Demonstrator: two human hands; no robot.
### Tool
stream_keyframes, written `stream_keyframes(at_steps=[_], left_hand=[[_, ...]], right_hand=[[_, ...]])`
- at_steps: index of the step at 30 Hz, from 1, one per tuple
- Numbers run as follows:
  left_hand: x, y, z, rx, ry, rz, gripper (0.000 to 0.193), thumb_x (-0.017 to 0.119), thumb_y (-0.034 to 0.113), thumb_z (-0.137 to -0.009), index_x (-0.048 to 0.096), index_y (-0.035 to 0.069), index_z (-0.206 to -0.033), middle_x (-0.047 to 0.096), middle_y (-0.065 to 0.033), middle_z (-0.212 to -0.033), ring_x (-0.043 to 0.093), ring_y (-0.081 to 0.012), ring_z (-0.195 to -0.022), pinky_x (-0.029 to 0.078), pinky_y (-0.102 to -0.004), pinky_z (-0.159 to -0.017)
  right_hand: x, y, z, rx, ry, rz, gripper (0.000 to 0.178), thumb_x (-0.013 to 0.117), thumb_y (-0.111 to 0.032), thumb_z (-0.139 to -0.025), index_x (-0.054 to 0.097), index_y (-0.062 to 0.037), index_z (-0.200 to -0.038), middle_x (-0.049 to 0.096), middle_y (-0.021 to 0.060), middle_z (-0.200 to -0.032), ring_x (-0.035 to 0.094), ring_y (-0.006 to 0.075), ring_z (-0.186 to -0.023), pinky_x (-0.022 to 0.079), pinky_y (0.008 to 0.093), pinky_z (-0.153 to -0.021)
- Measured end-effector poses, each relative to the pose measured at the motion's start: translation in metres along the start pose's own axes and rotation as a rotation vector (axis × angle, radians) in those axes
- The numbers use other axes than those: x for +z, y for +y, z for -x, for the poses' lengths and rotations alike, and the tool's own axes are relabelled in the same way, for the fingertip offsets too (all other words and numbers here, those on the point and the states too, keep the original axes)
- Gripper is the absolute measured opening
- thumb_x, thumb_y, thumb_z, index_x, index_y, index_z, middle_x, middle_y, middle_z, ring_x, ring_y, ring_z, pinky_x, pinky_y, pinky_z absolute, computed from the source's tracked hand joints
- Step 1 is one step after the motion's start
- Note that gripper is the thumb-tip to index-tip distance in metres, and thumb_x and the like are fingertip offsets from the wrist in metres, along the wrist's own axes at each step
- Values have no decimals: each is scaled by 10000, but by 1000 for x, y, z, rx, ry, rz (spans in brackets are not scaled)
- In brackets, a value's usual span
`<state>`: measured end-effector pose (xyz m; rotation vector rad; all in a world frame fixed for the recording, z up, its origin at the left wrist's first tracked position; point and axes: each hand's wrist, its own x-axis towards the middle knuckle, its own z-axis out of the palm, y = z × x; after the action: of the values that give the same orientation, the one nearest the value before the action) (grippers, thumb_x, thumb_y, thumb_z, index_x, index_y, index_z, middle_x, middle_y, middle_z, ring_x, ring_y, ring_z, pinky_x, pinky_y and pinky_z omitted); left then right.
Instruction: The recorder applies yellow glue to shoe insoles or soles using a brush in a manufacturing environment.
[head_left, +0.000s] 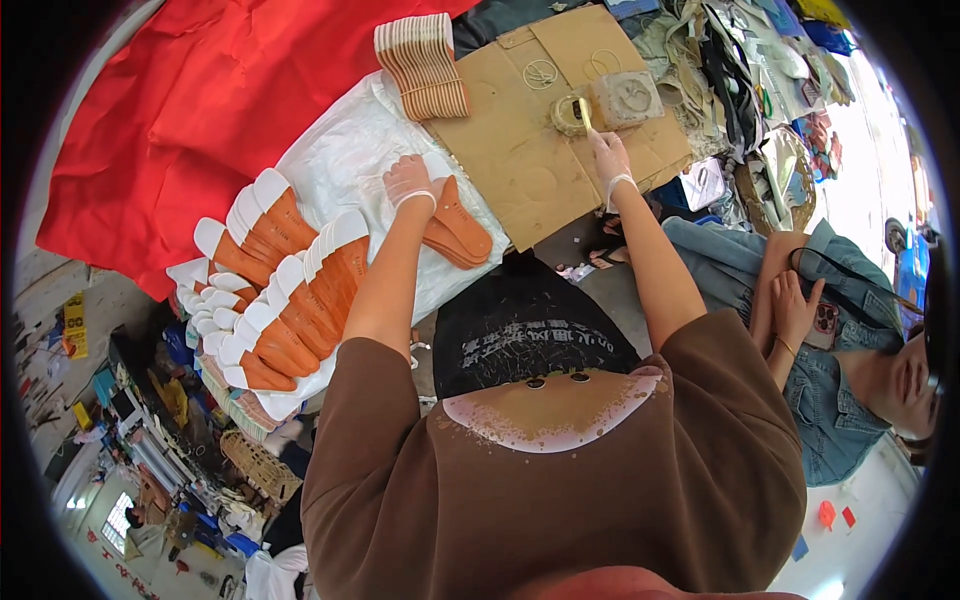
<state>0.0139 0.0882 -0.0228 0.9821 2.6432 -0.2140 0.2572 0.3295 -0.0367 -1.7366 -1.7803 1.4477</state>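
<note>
My left hand, in a thin clear glove, grips a small stack of brown insoles near their white toe ends. The stack lies on white plastic sheeting. My right hand, gloved too, pinches the pale handle of a brush. The brush reaches down to a round glue pot caked with yellowish residue; its bristles cannot be made out. Left of my left hand, many more white-toed brown insoles lie fanned out in overlapping rows.
Brown cardboard covers the right work area, with rubber bands and a crusted block on it. A banded insole bundle sits at its left edge. Red sheet material spreads far left. Someone in denim stands at right, arms folded.
</note>
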Motion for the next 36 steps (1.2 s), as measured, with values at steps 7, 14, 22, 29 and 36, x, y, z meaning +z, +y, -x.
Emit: stream_keyframes(at_steps=[7, 14, 22, 29, 36], left_hand=[[3, -6, 8, 97, 159, 168, 532, 762, 377, -723, 582, 106, -1144, 583, -90, -1162, 572, -286, -1082, 431, -408, -931], [-30, 2, 51, -38, 74, 650, 398, 735, 260, -764, 564, 70, -1069, 642, -161, -1031, 610, -382, -963, 494, -440, -827], [-80, -22, 56, 229, -1, 1105, 294, 666, 241, -861, 623, 39, -1071, 678, -89, -992, 634, -190, -921, 496, -319, -827], [-164, -17, 72, 223, -334, 1429, 297, 599, 236, -920, 594, 42, -1146, 659, -52, -968, 621, -124, -898, 500, -279, -792], [-191, -9, 91, 308, -506, 1699, 352, 597, 207, -926, 553, -31, -1181, 665, -86, -1016, 662, -140, -880, 540, -262, -782]], right_hand=[[-10, 16, 31, 158, -295, -86, 331, 576, -412, -940, 606, -88, -1002, 508, -43, -715, 371, 55, -518, 293, 233, -470], [-40, 21, 44, 250, -444, -416, 360, 511, -426, -977, 596, -84, -1049, 515, -54, -705, 331, 41, -453, 236, 201, -416], [-55, -35, 79, 103, -769, -422, 322, 510, -397, -975, 621, -99, -1027, 538, -56, -724, 349, 33, -520, 236, 190, -450], [-49, -88, 129, -493, -606, -123, 198, 662, -264, -912, 671, -68, -941, 568, -49, -760, 463, 41, -641, 376, 203, -569], [-58, -136, 143, -1209, -254, 104, 158, 762, -179, -792, 695, -87, -901, 650, 89, -801, 625, 260, -729, 480, 343, -631]])
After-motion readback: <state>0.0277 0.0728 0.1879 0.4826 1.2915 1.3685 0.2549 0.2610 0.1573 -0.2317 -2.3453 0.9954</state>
